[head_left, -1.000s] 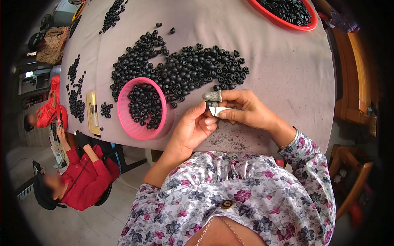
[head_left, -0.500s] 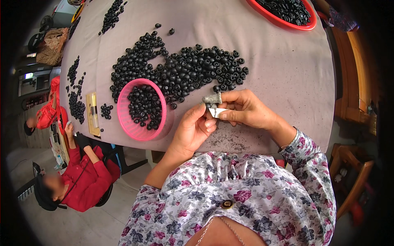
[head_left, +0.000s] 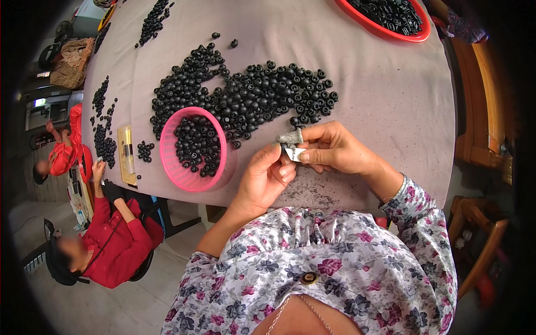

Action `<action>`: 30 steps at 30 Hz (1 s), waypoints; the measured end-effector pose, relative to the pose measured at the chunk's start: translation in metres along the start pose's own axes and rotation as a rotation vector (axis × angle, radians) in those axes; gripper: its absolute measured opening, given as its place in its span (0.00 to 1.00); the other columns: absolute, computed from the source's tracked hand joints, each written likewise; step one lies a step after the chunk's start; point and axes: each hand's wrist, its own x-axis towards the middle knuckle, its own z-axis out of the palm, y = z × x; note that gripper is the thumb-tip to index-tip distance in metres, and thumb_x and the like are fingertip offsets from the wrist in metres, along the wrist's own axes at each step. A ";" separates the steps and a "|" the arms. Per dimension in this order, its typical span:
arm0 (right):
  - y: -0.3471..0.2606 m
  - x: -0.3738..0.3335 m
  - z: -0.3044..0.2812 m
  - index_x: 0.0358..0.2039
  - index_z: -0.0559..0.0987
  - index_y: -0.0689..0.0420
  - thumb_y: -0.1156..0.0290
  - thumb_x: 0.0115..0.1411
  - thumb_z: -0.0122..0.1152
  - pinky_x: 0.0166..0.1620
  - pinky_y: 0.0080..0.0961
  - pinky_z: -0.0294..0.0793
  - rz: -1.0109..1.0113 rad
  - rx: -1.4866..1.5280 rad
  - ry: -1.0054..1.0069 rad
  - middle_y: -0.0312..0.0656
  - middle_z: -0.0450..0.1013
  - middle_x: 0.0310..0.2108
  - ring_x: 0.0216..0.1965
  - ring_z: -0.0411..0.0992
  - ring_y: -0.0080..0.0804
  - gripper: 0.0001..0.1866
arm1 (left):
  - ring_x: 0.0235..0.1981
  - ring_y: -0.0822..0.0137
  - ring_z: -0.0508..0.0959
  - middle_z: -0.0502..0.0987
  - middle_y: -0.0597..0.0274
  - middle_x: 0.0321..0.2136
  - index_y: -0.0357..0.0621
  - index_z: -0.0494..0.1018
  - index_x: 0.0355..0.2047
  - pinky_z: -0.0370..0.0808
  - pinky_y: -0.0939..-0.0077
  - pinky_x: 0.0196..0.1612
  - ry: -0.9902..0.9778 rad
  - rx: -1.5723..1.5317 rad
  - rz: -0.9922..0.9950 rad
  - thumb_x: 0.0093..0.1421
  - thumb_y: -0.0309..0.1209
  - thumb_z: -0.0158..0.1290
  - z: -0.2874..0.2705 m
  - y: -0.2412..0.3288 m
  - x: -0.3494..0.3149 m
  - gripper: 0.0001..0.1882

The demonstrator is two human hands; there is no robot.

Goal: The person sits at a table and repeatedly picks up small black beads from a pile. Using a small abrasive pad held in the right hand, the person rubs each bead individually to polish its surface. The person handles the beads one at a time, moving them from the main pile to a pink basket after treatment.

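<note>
Near the table's front edge my hands meet. My left hand is closed, pinching a small round black part between thumb and fingertips; most of it is hidden. My right hand grips a small white pointed piece between thumb and fingers, its tip against the black part. Whether it is a blade or a folded scrap, I cannot tell. A grey fabric finger cover sits over my right index fingertip. Just beyond lies a wide heap of similar black parts, round with hollow ends.
A pink basket left of my hands holds more black parts. Black crumbs litter the cloth before me. At the far right stands a red basin of black pieces. A person in red sits at the left edge beside a yellowish box.
The white piece in my right hand has turned slightly against the black part. At the left, the seated person's hand has moved a little; the person farther back has raised a hand.
</note>
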 end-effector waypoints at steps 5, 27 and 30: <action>0.003 0.000 -0.005 0.45 0.80 0.62 0.72 0.63 0.61 0.21 0.12 0.61 0.039 -0.009 0.029 0.31 0.75 0.27 0.20 0.65 0.13 0.11 | 0.26 0.77 0.69 0.72 0.68 0.28 0.36 0.73 0.43 0.66 0.80 0.29 -0.039 -0.004 0.002 0.68 0.37 0.51 0.011 0.002 -0.003 0.15; 0.001 0.002 0.000 0.45 0.80 0.61 0.71 0.64 0.60 0.20 0.12 0.61 -0.042 0.048 0.050 0.31 0.76 0.27 0.19 0.66 0.13 0.11 | 0.27 0.74 0.69 0.72 0.66 0.29 0.40 0.74 0.39 0.66 0.79 0.30 -0.043 -0.098 0.011 0.68 0.37 0.50 -0.002 0.000 -0.002 0.12; -0.001 -0.001 -0.001 0.46 0.79 0.61 0.72 0.63 0.62 0.20 0.12 0.62 0.007 0.010 0.025 0.31 0.76 0.28 0.20 0.66 0.13 0.12 | 0.26 0.75 0.69 0.72 0.66 0.29 0.39 0.74 0.40 0.67 0.80 0.30 -0.031 -0.045 0.050 0.68 0.37 0.51 0.007 0.000 -0.003 0.12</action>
